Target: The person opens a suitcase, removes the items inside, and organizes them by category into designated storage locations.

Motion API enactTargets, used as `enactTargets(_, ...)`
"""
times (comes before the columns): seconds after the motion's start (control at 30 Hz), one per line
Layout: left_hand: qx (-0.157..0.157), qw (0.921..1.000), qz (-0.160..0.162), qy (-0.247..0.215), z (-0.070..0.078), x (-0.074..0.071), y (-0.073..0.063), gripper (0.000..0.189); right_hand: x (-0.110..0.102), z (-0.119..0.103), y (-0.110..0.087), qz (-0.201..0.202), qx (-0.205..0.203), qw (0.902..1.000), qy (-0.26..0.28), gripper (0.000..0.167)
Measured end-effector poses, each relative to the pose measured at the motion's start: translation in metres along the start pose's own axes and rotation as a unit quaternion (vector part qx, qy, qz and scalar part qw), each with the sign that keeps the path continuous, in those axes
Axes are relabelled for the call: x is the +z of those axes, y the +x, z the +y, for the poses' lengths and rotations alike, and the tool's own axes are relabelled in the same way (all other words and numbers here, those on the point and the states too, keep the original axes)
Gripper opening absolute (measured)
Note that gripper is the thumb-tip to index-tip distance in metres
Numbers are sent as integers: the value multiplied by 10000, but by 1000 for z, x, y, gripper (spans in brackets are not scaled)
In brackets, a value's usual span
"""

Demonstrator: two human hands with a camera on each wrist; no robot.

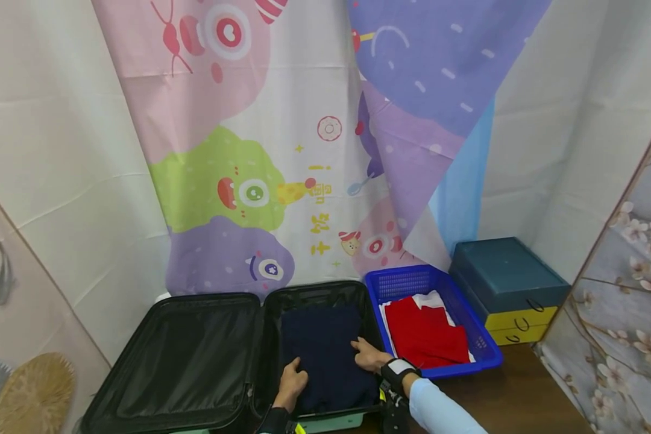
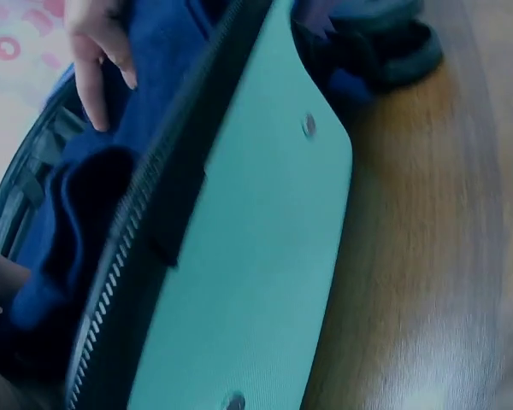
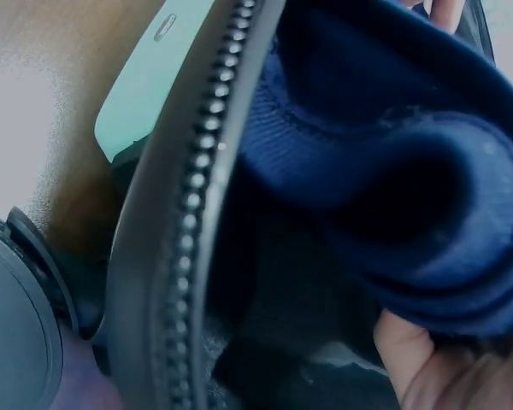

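A folded navy garment (image 1: 328, 352) lies in the right half of an open suitcase (image 1: 317, 291). Its layers curl into thick folds at the near side, and a ribbed band (image 3: 282, 149) shows in the right wrist view. My left hand (image 1: 291, 384) holds the garment's near left edge, partly cut off in the left wrist view. On the opposite side my right hand (image 1: 370, 354) grips the garment's right edge, one finger stretched over the top. Its thumb (image 3: 402, 342) sits beneath the folds in the right wrist view. The palms are mostly hidden.
To the left lies the suitcase's other shell (image 1: 190, 355), lined in black. A blue plastic basket (image 1: 490, 355) holds red folded cloth (image 1: 425, 331) and white cloth, close against the suitcase's right side. Dark green and yellow boxes (image 1: 510, 274) stand beyond it on the wooden table (image 1: 521, 392).
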State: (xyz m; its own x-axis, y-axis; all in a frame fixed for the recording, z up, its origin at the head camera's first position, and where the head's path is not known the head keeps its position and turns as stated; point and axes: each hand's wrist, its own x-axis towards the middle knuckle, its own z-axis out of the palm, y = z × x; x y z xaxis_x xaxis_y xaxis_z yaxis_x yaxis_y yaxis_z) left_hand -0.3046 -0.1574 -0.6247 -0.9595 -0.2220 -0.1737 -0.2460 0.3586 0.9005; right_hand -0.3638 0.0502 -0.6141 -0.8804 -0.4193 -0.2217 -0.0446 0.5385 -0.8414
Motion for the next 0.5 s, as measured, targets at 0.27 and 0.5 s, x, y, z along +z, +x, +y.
enactTargets(0.27,344,9990,291,-18,15,3,0,60,-14,-5,-3,145,-1010,9947,-93,65)
enactTargets(0.5,497,9980,375,-91,33,4,1,63,-33,-9,-5,206,-1534,9879,-116,68)
